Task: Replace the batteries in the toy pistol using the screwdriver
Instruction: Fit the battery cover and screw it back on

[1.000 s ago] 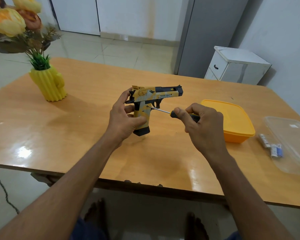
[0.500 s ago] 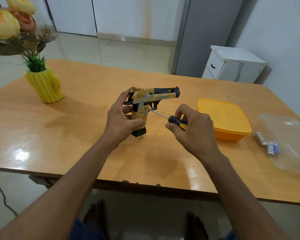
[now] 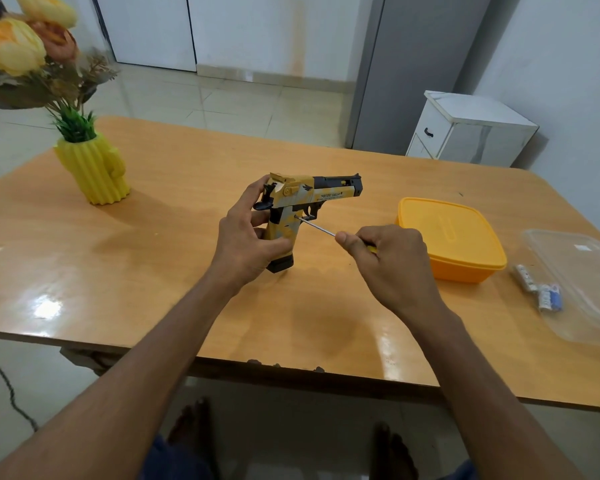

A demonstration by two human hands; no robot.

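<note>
Pressing the screwdriver (image 3: 317, 226) tip into the grip-side screw it merely neared a moment ago, your right hand (image 3: 388, 265) clutches its handle. Your left hand (image 3: 246, 237) grasps the yellow-and-black camouflage toy pistol (image 3: 307, 206), upright on the desk (image 3: 153, 271), barrel pointing right.

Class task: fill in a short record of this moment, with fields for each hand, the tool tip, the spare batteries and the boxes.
Left hand: grips toy pistol upright on table
Right hand: holds screwdriver
Tool tip: at screw hole on grip
Batteries: on table, beside clear lid
Yellow box: closed, right of pistol
</note>
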